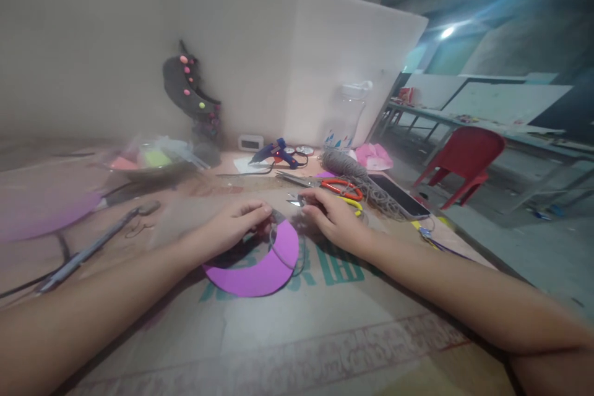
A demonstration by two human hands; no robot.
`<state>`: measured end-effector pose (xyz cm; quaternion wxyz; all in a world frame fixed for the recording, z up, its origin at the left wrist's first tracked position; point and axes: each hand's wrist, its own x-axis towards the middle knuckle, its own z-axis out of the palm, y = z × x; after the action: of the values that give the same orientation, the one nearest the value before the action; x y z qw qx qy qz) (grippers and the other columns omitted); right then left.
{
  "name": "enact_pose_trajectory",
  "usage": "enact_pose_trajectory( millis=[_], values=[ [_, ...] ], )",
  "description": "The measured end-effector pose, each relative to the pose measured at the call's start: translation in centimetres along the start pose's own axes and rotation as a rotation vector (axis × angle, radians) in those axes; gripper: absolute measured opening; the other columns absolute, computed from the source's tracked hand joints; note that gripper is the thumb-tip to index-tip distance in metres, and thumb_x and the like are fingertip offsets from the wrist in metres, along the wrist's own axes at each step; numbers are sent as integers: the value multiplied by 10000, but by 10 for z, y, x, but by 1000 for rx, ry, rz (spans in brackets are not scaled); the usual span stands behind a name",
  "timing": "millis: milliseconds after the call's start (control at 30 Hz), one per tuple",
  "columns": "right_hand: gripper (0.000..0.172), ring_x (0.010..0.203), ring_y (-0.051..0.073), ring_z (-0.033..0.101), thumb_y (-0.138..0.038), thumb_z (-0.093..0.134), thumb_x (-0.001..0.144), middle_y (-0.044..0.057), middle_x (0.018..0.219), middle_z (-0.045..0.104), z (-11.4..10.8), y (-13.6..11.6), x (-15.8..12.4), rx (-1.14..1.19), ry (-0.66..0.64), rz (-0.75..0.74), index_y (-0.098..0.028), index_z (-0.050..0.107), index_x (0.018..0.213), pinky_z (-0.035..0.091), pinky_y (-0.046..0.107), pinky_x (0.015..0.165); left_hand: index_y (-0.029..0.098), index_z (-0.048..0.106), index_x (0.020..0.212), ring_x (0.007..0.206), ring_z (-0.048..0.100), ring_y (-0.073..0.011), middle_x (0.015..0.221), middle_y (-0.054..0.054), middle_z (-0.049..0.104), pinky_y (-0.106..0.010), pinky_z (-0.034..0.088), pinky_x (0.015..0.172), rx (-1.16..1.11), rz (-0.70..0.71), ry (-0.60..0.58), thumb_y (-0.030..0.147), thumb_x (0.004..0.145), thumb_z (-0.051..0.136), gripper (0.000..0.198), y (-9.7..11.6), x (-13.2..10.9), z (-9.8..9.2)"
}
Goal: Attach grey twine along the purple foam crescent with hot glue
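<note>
Flat purple crescent [266,275], its upper end wrapped in grey yarn [279,217], is pinched by the left hand [244,221]; the right hand [335,216] curls nearby, its grip unclear.

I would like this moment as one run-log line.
left hand: holding purple crescent | right hand: curled, grip unclear | beyond: orange scissors, yarn skein, glue gun

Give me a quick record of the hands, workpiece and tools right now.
Left hand: pinches purple crescent by its grey-wrapped upper end
Right hand: right of the crescent, fingers curled; grip unclear
Grey strand: curves across the crescent
Scissors: orange-handled, beyond right hand
Glue gun: blue, red light showing
Yarn bundle: grey, beside phone
</note>
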<state>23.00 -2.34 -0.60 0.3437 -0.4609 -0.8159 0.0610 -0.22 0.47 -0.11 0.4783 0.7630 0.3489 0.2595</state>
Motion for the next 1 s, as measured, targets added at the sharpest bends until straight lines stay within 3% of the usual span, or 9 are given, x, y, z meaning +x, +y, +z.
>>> enact_pose_trajectory(
  millis=[367,600,1000],
  values=[
    [286,901,189,625,-288,470,932,76,1013,676,4,6,2,53,-10,45,-183,559,1183,480,344,805,163,559,660,633,489,-133,655,-10,559,-241,390,624,21,28,28,414,899,435,368,-1,1,1],
    [263,916,180,618,-259,492,925,87,1027,673,2,4,4,43,27,-80,-166,601,1145,486,335,823,156,561,661,623,499,-120,641,3,554,-233,397,628,-24,23,25,410,895,452,363,2,0,2],
    [233,910,195,624,-266,491,930,79,1008,681,1,6,1,-40,0,-160,-179,612,1109,480,334,794,151,563,679,620,522,-109,657,-1,580,-223,397,605,-57,29,18,401,900,451,352,-1,0,0]
  ],
)
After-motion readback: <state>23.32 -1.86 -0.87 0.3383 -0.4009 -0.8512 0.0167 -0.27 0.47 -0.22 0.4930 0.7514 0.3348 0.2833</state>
